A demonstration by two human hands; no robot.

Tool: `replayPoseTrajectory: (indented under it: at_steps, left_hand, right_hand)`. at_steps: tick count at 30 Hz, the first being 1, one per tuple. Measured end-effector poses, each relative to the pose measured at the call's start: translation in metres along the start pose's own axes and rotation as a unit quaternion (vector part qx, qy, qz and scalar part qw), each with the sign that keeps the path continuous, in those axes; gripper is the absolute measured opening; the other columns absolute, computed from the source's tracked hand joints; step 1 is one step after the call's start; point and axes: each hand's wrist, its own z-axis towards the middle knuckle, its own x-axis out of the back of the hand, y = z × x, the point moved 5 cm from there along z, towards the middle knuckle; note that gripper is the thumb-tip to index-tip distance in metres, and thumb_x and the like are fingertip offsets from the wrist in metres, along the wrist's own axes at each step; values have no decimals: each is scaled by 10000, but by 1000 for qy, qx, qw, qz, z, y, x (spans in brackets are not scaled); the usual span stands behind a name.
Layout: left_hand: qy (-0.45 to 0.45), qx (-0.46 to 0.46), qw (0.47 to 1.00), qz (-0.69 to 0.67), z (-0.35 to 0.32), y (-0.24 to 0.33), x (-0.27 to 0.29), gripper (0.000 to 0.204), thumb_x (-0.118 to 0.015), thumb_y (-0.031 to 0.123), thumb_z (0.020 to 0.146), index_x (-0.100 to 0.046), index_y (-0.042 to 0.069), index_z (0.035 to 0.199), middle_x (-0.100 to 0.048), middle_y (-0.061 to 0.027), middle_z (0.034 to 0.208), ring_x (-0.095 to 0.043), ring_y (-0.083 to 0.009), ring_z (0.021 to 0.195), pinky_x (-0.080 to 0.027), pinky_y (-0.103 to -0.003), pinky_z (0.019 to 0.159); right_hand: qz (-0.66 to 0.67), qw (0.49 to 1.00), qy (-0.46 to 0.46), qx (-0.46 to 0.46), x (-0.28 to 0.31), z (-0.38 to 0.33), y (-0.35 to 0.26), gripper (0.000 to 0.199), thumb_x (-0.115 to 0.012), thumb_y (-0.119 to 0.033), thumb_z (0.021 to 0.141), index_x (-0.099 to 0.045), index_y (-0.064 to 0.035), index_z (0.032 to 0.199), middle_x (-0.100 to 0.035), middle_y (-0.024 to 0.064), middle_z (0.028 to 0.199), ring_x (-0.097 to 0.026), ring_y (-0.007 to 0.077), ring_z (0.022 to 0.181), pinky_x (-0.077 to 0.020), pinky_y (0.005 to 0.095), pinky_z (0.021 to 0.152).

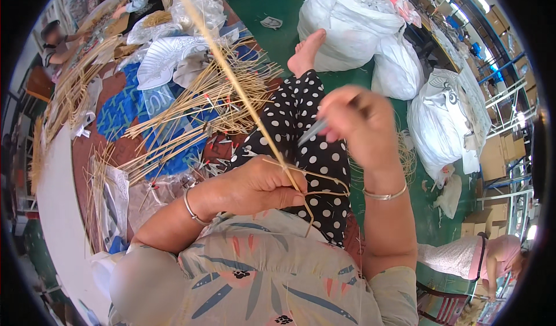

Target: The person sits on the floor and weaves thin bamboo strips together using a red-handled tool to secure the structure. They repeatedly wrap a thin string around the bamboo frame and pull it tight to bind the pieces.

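My left hand is closed round a long, pale bamboo strip, which slants from the top of the view down over my lap. At the pinching fingers, a thin strip bent into a narrow loop crosses it and sticks out to the right. My right hand, smeared by motion, is raised right of the loop and apart from it. Its fingers are closed on a slim grey pointed tool, whose kind is too blurred to tell. Polka-dot trousers lie beneath both hands.
To the left, bundles of thin sticks, some red-tipped, lie over blue plastic sheeting near a white fan-shaped sheet. Stuffed white bags stand ahead and right. One person sits far left; another bends at lower right.
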Motion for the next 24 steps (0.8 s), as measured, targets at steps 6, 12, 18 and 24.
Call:
replayPoseTrajectory:
  at_steps: [6,12,18,24]
  left_hand:
    - [184,90,965,-163,-13,-3,29,113,-553,106,832,-571,11,892,-565,-1,697,-493,-46,575,-388,-172,472]
    - [336,15,914,-227,-18,-22,44,196,-518,160,861,-543,20,996,-580,-25,734,-500,-49,573,-386,-163,451]
    - [368,20,907,-205,-17,-30,39,208,-516,181,851,-564,14,964,-605,-83,885,-547,-101,737,-454,-237,652]
    - [392,63,873,-285,-25,-32,36,162,-514,117,842,-559,2,947,-589,-71,857,-558,-110,654,-462,-228,536]
  right_hand:
    - [379,917,93,-78,20,-10,71,274,-512,-302,771,-536,-50,875,-594,172,765,-544,214,514,-375,250,400]
    - [529,789,157,-270,-40,-64,133,205,-516,-190,732,-530,-53,884,-604,171,858,-591,254,632,-400,287,426]
    - [493,832,64,-245,-80,-62,112,232,-560,-201,786,-530,-35,945,-607,154,855,-585,206,633,-394,237,444]
    - [450,869,100,-181,-87,-52,90,223,-563,-176,797,-541,-8,942,-606,90,813,-573,135,604,-367,187,422]
